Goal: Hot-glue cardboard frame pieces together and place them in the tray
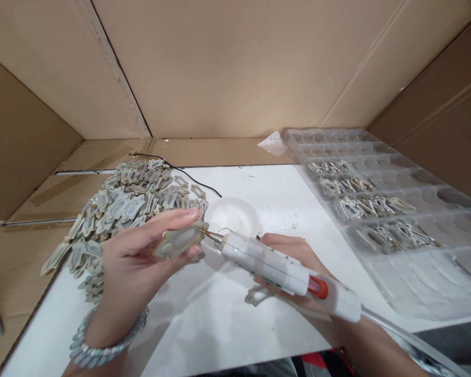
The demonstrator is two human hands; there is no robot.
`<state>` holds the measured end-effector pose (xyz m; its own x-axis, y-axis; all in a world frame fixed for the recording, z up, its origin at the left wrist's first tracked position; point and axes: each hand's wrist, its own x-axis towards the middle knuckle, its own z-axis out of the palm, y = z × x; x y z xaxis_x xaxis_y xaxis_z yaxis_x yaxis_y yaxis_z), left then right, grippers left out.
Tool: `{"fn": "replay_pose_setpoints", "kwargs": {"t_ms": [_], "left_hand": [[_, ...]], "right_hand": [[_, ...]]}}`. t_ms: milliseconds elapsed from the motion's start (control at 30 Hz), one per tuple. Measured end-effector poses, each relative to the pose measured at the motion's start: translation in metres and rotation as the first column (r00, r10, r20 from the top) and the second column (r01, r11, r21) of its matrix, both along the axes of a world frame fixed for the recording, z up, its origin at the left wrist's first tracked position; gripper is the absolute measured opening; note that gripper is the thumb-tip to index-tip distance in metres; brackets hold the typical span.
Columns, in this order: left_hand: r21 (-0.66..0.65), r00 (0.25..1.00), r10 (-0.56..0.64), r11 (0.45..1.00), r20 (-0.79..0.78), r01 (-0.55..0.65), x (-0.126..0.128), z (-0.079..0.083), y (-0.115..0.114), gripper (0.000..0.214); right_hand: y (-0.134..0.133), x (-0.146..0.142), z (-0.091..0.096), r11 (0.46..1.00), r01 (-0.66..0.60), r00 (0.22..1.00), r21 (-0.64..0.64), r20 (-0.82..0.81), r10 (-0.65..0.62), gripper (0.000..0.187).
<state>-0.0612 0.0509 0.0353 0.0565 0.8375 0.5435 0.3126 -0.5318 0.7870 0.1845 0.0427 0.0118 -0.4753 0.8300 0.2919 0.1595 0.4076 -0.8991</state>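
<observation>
My left hand (141, 256) pinches a small greyish, ornate frame-shaped plaque (180, 239) between thumb and fingers, tilted above the table. Wrapped around a white corded pen-shaped tool (267, 262) with an orange-red switch is my right hand (294, 256). The tool's pointed metal tip meets the right end of the plaque; whether it presses in or only touches, I cannot tell. Behind the tip stands a round whitish dish (239, 214). A loose scalloped piece (257, 296) lies on the table under my right hand, partly covered.
A large heap of similar plaques (121, 204) spreads across the left of the white table (204, 330). On the right, a clear compartment tray (392, 277) holds rows of pieces. A thin black cable (192, 173) runs behind the dish. Cardboard walls (235, 68) enclose the back and sides.
</observation>
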Motion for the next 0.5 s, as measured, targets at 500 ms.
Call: {"fn": "replay_pose_setpoints", "kwargs": {"t_ms": [500], "left_hand": [[0.027, 0.999, -0.018, 0.999, 0.032, 0.017, 0.0026, 0.0019, 0.0004, 0.037]], "right_hand": [[-0.0020, -0.0010, 0.0017, 0.999, 0.036, 0.996, -0.018, 0.079, -0.035, 0.029]]}}
